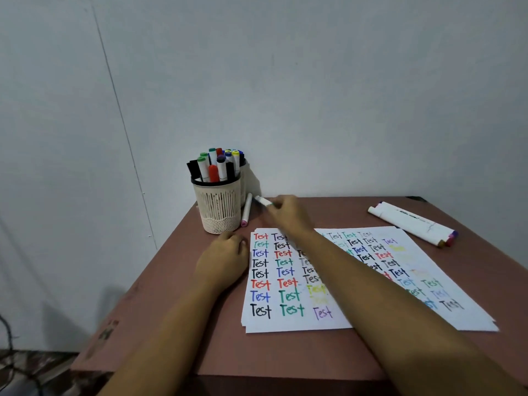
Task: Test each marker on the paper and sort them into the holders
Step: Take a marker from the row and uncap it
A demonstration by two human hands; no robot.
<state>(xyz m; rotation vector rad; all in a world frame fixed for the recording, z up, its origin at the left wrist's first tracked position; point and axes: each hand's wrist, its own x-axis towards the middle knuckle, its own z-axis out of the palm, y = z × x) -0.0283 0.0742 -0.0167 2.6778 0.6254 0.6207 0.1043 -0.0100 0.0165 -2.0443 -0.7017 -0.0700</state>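
The right hand [285,214] pinches a white marker [261,200] in its fingers, just right of the cream slotted plastic holder [218,210], far on the brown desk [285,355]. The left hand [225,257] rests, fingers loosely curled, at the white paper's [303,321] left edge.

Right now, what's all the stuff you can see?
table: one, reddish-brown, by the wall
paper: small stack, white with coloured "Test" words, mid-table
front holder: one, cream, black rim, table's far left
back holder: one, cream, mostly hidden behind it
standing markers: many, mixed caps, in the holders
pink-tipped marker: one, white, lying beside the front holder
loose markers: several, white, table's far right
held marker: one, white, just right of the holders
left hand: one, resting at the paper's left edge
right hand: one, across the paper, grip on the held marker
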